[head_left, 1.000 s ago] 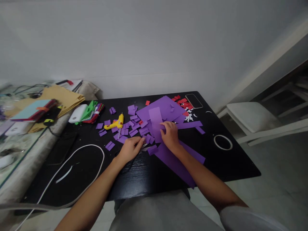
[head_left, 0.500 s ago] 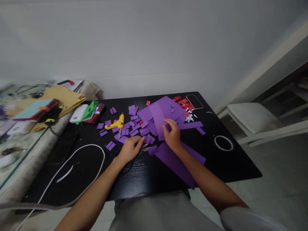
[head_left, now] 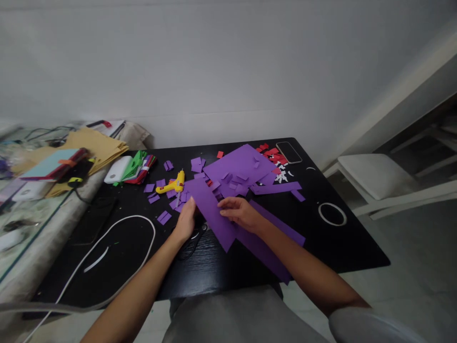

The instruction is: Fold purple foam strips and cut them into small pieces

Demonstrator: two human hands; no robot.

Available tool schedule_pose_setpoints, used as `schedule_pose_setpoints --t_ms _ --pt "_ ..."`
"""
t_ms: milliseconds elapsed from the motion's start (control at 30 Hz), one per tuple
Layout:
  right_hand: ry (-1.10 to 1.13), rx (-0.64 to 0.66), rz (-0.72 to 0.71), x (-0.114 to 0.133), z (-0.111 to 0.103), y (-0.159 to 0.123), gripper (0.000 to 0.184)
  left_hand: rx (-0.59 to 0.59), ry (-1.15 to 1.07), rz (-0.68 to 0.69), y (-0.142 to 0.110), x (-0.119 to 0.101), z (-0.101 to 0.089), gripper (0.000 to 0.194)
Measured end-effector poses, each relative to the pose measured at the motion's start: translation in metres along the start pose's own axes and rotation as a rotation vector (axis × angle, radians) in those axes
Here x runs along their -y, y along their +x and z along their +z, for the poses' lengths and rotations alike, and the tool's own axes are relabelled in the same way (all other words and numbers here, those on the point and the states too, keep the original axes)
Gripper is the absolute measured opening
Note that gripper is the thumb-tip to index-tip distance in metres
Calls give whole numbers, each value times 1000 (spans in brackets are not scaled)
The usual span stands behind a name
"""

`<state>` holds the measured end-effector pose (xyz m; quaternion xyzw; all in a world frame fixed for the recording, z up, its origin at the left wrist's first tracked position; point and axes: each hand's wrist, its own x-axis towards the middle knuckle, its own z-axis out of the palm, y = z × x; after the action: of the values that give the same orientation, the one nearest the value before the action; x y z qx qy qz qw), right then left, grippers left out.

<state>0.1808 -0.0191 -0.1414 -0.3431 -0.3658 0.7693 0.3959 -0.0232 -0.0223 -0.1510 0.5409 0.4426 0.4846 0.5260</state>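
A wide purple paper strip (head_left: 213, 212) slants between my hands, above the black table. My left hand (head_left: 186, 221) grips its left edge, thumb on the upper side and the other fingers hidden. At the right edge, my right hand (head_left: 241, 213) pinches the strip between thumb and fingers. Small folded purple paper pieces (head_left: 164, 217) lie scattered to the left and behind. A larger purple sheet (head_left: 239, 162) lies flat beyond my hands, with several folded pieces on it. Another long purple strip (head_left: 264, 252) rests under my right forearm. A black-handled tool, possibly scissors (head_left: 194, 243), is partly hidden below my left hand.
A yellow glue gun (head_left: 174, 184) lies among the pieces. Red paper scraps (head_left: 273, 155), white scraps (head_left: 282, 174) and a phone (head_left: 289, 152) are at the far right. A white ring (head_left: 332, 214) sits nearer. A white cable (head_left: 143, 217) loops at left; a chair (head_left: 374, 174) stands right.
The lifted purple strip has come nearer and left, turning to slant the other way. My left hand has left the small pieces and taken its left edge; my right hand has moved slightly left.
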Motion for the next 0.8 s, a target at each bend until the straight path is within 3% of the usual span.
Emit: schedule_pose_setpoints --t_ms 100,267,467,567,700,800 --pt "-54 52 46 -5 2 0 32 61 -183 -59 -2 0 1 64" --pt "-52 62 34 -6 1 1 31 111 -358 -141 -4 0 3 78" --pt "-8 133 108 -4 3 -3 34 118 -248 -74 -2 -6 -2 66" --pt "-12 156 126 -4 3 -3 36 65 -195 -81 -2 -15 -2 61" --pt "-62 88 60 -3 3 -2 34 13 -158 -108 -3 -24 -1 59" --pt "-35 30 16 -2 2 -1 32 77 -116 -167 -4 -26 0 59"
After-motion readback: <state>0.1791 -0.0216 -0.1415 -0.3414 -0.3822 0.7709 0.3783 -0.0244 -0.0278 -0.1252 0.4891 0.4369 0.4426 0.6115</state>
